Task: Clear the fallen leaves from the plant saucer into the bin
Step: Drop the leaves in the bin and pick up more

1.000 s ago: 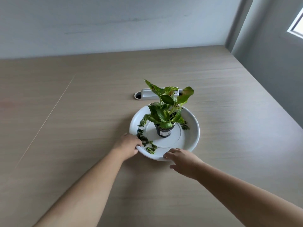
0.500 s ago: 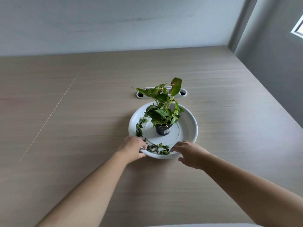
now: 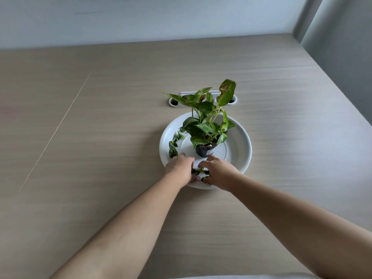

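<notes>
Both hands cup loose leaves at the saucer's near rim.

The left hand (image 3: 179, 168) and right hand (image 3: 218, 172) meet at frame centre, fingers curled inward around a clump of leaves (image 3: 200, 173) — whether either pinches them, I cannot tell. More leaves (image 3: 173, 144) trail up the saucer's (image 3: 240, 147) left side. The pot (image 3: 205, 151) stands mid-saucer on the table (image 3: 100, 127) — no bin in frame.

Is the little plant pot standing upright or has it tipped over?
Upright. The black pot stands on its base in the middle of the white saucer, stems rising above it.
</notes>
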A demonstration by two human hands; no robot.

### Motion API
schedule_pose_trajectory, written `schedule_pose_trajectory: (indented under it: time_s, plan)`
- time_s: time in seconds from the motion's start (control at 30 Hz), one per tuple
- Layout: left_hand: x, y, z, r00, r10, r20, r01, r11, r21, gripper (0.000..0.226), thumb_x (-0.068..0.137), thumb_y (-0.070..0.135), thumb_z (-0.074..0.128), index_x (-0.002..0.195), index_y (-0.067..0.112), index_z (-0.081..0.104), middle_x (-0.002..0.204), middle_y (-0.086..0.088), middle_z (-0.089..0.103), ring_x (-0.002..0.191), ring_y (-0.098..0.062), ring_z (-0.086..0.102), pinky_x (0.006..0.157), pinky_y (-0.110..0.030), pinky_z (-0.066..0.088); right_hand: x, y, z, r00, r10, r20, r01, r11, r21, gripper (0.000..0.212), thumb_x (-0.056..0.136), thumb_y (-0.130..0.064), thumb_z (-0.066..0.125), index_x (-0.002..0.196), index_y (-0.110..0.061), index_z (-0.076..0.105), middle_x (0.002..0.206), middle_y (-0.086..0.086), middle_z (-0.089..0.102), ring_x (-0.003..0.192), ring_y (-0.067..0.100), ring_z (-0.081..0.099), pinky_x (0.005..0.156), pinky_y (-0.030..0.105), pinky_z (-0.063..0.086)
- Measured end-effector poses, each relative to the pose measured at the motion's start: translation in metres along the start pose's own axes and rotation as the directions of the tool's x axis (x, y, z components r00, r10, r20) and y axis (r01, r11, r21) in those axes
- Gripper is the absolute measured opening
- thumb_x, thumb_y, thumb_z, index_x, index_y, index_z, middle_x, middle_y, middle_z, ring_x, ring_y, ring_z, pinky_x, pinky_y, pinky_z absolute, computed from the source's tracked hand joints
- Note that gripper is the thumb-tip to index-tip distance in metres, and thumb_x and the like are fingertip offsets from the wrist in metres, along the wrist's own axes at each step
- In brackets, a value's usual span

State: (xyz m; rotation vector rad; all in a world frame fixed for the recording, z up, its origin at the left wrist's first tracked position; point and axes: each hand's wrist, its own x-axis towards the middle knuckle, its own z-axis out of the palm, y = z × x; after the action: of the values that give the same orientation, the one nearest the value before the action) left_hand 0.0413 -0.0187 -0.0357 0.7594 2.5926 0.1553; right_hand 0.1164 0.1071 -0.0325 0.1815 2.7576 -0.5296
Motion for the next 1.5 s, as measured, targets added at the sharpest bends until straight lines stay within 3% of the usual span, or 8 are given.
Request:
schedule_pose_trajectory:
  time_s: [0.3,0.5,0.63,0.77,0.9,1.0,1.33,1.5]
  plan:
    - [0.004,-0.002,0.008,0.994,0.081,-0.07,-0.092,0.982,-0.164,0.013,0.079,0.002,0.065,0.089,0.011,0.069,0.102,-0.012,0.063,0.09,-0.032,0.062,0.07,-0.031,0.046,0.012,0.006,0.015,0.999,-0.034,-0.031,0.035,0.999,0.037,0.023,0.08,0.0,0.057,0.097,-0.01,0.069,0.107,0.011,0.057,0.09,0.032,0.06,0.068,0.031,0.042]
    - [0.006,-0.008,0.005,0.997,0.056,-0.052,-0.069,0.955,-0.29,0.012,0.078,-0.002,0.064,0.082,0.006,0.072,0.093,-0.013,0.073,0.087,-0.028,0.068,0.075,-0.03,0.053,0.013,0.007,0.013,1.0,0.017,-0.023,-0.015,0.997,0.074,0.023,0.08,-0.001,0.056,0.093,-0.012,0.071,0.102,0.01,0.066,0.096,0.028,0.06,0.079,0.035,0.05]
    - [0.004,-0.013,-0.011,0.993,-0.026,-0.112,-0.019,0.923,-0.385,0.01,0.077,0.001,0.067,0.08,0.008,0.074,0.093,-0.006,0.074,0.089,-0.02,0.068,0.079,-0.025,0.054,0.011,0.007,0.002,0.989,0.118,-0.092,-0.093,0.967,0.238,0.02,0.076,0.001,0.057,0.083,-0.009,0.073,0.087,0.012,0.072,0.08,0.026,0.065,0.066,0.029,0.049]
    - [-0.005,-0.025,-0.028,0.982,-0.083,-0.167,-0.009,0.875,-0.485,0.011,0.077,0.001,0.066,0.08,0.008,0.074,0.091,-0.006,0.074,0.083,-0.017,0.065,0.056,-0.016,0.049,0.006,0.007,-0.01,0.97,0.192,-0.148,-0.13,0.928,0.35,0.017,0.075,0.002,0.059,0.078,-0.008,0.072,0.079,0.013,0.073,0.063,0.022,0.061,0.052,0.026,0.049]
    - [-0.013,-0.031,-0.033,0.977,-0.107,-0.185,-0.011,0.837,-0.547,0.012,0.074,-0.001,0.067,0.078,0.008,0.075,0.085,-0.006,0.075,0.077,-0.011,0.062,0.062,-0.014,0.047,-0.003,0.004,-0.014,0.958,0.229,-0.171,-0.149,0.911,0.385,0.017,0.074,0.003,0.06,0.076,-0.009,0.072,0.077,0.012,0.073,0.068,0.028,0.066,0.06,0.033,0.056]
    - [-0.017,-0.024,-0.033,0.981,-0.097,-0.169,-0.016,0.823,-0.568,0.012,0.074,0.001,0.068,0.075,0.011,0.075,0.081,-0.003,0.074,0.077,-0.011,0.062,0.065,-0.013,0.047,-0.013,0.008,-0.015,0.947,0.261,-0.19,-0.168,0.901,0.401,0.018,0.073,0.006,0.061,0.077,-0.007,0.072,0.073,0.009,0.071,0.063,0.016,0.059,0.058,0.024,0.05]
    - [-0.044,0.117,0.001,0.963,0.246,-0.105,-0.265,0.827,-0.495,0.015,0.072,-0.001,0.064,0.073,0.011,0.074,0.059,0.003,0.064,0.056,-0.008,0.058,0.05,-0.007,0.044,-0.131,0.089,-0.03,0.812,0.471,-0.345,-0.271,0.827,0.492,0.024,0.066,0.007,0.056,0.067,-0.012,0.071,0.059,-0.003,0.06,0.061,0.019,0.058,0.049,0.02,0.044]
    - [-0.082,0.259,0.034,0.893,0.443,-0.077,-0.426,0.778,-0.462,0.016,0.07,-0.001,0.063,0.074,0.009,0.075,0.064,-0.004,0.066,0.06,-0.014,0.06,0.056,-0.016,0.046,-0.274,0.18,-0.019,0.623,0.693,-0.363,-0.399,0.68,0.615,0.021,0.071,0.006,0.06,0.07,-0.012,0.071,0.069,0.003,0.063,0.067,0.025,0.064,0.059,0.026,0.05]
